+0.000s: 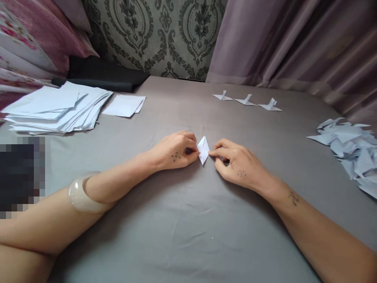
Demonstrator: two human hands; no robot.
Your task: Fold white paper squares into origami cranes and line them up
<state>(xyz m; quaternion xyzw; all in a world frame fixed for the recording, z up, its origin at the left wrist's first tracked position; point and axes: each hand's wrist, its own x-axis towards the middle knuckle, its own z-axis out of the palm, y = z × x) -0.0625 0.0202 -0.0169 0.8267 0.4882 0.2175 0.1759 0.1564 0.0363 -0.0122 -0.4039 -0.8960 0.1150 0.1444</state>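
A small white piece of origami paper [203,150], folded into a narrow diamond, lies on the grey cloth in front of me. My left hand [180,150] pinches its left corner between thumb and fingertips. At the right corner, the index fingertip of my right hand [235,161] presses the paper, with the other fingers curled and the thumb bent below. The diamond's long points face away from me and toward me. A pale bangle [85,195] circles my left forearm.
Three folded paper birds [245,100] stand in a row at the back right. A heap of folded white paper pieces [355,149] lies far right. Stacked paper sheets [55,108] and a smaller pile [124,105] sit at left, near a black folded cloth [106,72].
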